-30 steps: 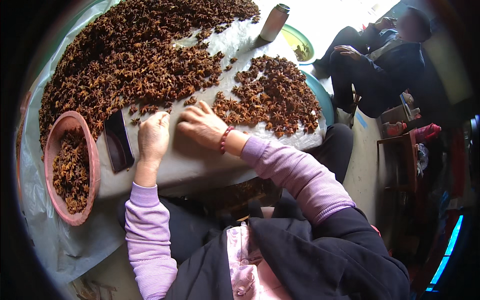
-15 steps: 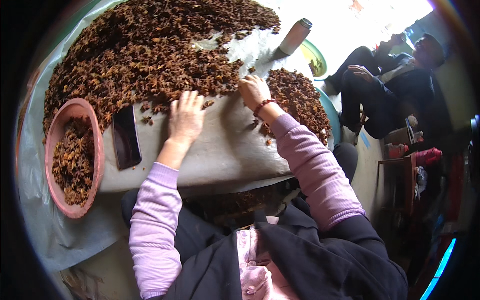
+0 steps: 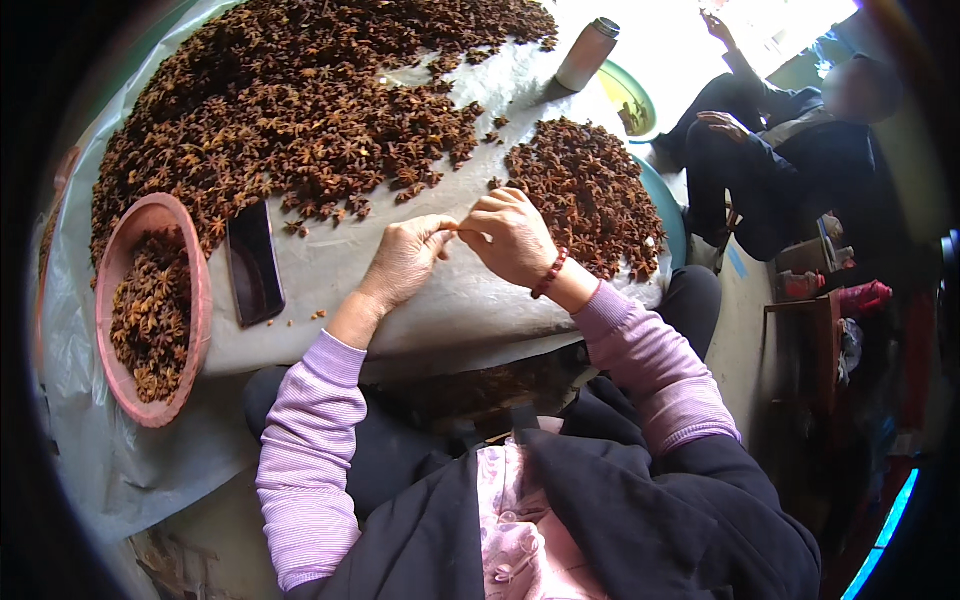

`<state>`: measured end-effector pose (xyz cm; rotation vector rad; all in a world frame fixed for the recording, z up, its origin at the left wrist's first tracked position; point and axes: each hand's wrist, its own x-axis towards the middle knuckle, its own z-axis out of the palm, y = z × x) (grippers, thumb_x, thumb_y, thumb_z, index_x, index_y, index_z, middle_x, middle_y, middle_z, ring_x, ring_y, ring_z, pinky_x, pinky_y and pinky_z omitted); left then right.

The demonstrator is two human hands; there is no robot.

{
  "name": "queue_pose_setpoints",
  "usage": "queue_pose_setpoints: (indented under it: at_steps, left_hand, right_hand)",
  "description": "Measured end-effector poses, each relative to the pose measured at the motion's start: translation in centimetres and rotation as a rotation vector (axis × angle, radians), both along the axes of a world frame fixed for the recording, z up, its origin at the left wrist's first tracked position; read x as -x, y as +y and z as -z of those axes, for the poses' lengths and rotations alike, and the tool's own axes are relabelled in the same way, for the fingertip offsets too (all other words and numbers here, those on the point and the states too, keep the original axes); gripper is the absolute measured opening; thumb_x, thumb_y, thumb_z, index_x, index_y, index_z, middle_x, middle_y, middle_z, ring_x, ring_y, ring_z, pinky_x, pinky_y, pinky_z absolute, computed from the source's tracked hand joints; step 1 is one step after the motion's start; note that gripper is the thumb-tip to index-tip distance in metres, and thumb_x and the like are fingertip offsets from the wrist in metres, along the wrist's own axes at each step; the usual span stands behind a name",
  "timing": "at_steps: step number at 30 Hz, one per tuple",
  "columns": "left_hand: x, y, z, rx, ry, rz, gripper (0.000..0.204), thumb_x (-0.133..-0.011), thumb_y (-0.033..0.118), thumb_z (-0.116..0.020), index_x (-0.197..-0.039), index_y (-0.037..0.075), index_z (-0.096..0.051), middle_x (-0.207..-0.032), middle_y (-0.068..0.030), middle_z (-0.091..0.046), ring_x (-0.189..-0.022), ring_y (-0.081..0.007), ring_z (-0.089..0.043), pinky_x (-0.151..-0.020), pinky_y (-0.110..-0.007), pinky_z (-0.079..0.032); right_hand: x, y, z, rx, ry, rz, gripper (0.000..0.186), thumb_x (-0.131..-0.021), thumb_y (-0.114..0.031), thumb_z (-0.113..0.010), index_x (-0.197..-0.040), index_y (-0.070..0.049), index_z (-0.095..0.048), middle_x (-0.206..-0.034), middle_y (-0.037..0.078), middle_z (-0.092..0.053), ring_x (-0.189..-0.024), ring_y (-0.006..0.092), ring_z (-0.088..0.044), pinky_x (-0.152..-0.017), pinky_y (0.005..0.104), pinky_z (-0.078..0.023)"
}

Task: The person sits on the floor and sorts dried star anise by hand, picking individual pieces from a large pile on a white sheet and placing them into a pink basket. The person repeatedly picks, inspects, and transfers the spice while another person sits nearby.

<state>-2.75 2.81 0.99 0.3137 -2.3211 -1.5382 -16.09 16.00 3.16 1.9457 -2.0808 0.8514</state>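
Note:
My left hand and my right hand meet above the near part of the plastic-covered table. Both are closed in a pinch, fingertips touching; whatever sits between them is too small to make out. A red bead bracelet circles my right wrist. Brown star anise lies in a large heap beyond my left hand. A smaller pile of star anise is just right of my right hand, with a narrow strip of bare plastic between the two heaps.
At the left, a pink basin holds star anise, and a dark phone lies beside it. A capped bottle stands at the far side near a green basin. Another person sits at the right by a wooden stool.
My hands have drawn back from the heap's edge and come together, fingertips pinched. The seated person's one arm has risen.

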Motion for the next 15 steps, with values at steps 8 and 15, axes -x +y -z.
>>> queue_pose_setpoints:
  at_steps: [8,15]
  left_hand:
    - [-2.4,0.7,0.6,0.359,0.077,-0.071,0.014,-0.087,0.002,-0.055,-0.099,0.001,-0.063,-0.075,-0.0035,-0.065,-0.063,-0.0083,-0.06,-0.059,-0.025,-0.05]
    - [-3.1,-4.1,0.7,-0.458,0.143,-0.323,0.021,-0.096,0.004,-0.044,-0.109,-0.002,-0.059,-0.098,-0.0139,-0.066,-0.07,-0.0102,-0.064,-0.064,-0.027,-0.058]
  right_hand:
    - [-1.4,1.2,0.1,-0.105,-0.067,-0.051,0.006,-0.075,-0.012,-0.067,-0.07,-0.009,-0.066,-0.07,0.002,-0.06,-0.074,0.0208,-0.057,-0.075,0.0342,-0.043]
    - [-0.4,4.7,-1.1,-0.115,-0.044,-0.076,0.011,-0.074,-0.008,-0.063,-0.064,-0.008,-0.057,-0.067,0.004,-0.055,-0.071,0.024,-0.055,-0.068,0.0363,-0.043]
